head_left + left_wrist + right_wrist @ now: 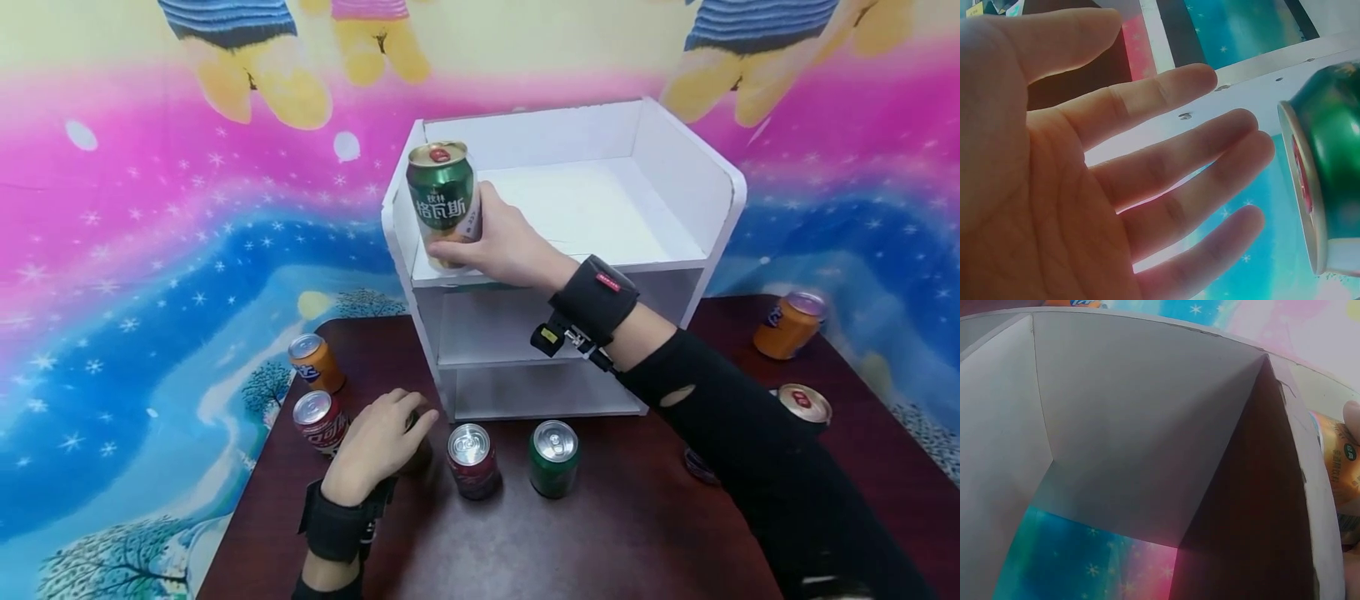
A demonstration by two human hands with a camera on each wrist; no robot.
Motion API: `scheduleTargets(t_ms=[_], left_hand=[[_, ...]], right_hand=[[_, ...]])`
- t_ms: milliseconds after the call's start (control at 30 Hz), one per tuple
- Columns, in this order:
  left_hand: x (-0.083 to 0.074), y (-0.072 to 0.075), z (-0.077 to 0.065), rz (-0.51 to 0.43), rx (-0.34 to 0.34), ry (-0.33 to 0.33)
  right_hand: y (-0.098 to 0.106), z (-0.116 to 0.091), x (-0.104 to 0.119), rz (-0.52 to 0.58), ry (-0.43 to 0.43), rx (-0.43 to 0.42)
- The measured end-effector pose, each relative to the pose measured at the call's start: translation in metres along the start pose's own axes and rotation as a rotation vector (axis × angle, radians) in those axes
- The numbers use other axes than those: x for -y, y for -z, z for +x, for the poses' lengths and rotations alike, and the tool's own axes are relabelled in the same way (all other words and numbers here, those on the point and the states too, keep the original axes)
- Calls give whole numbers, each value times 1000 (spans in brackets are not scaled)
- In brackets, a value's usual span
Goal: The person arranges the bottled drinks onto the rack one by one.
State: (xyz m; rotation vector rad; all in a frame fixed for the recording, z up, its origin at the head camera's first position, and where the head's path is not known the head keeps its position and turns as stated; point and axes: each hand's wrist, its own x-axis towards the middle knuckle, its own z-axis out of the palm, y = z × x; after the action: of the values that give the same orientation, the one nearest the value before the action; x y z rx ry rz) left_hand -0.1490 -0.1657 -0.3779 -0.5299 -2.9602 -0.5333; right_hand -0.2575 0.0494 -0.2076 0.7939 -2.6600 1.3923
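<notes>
My right hand [502, 237] grips a green and gold drink can [441, 196], upright at the front left corner of the white shelf unit's [675, 167] top board. Whether its base touches the board cannot be told. In the right wrist view that can [1338, 456] shows only at the right edge, with fingertips on it. My left hand [378, 437] is low over the table, partly covering a dark can [416, 454]. In the left wrist view the left hand [1147, 162] has its fingers extended and spread, apart from a green can [1335, 169] with a pale rim.
Before the shelf stand a dark red can [472, 471] and a green can [553, 462]. At left are an orange can [318, 365] and a red can [322, 423]. Right of the shelf are another orange can [787, 327] and a gold-topped can [805, 404], partly behind my sleeve.
</notes>
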Motion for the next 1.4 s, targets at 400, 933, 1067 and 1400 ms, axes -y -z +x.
scheduleTargets(t_ms=[400, 933, 1067, 1400], left_hand=[[-2, 1, 2, -25, 13, -2], [-1, 2, 0, -36, -3, -3], [-1, 2, 1, -27, -4, -9], [-2, 2, 0, -18, 15, 15]], right_hand=[[3, -1, -3, 17, 14, 37], [-2, 4, 0, 52, 16, 56], [-1, 4, 0, 93, 23, 71], [-8, 9, 4, 101, 35, 68]])
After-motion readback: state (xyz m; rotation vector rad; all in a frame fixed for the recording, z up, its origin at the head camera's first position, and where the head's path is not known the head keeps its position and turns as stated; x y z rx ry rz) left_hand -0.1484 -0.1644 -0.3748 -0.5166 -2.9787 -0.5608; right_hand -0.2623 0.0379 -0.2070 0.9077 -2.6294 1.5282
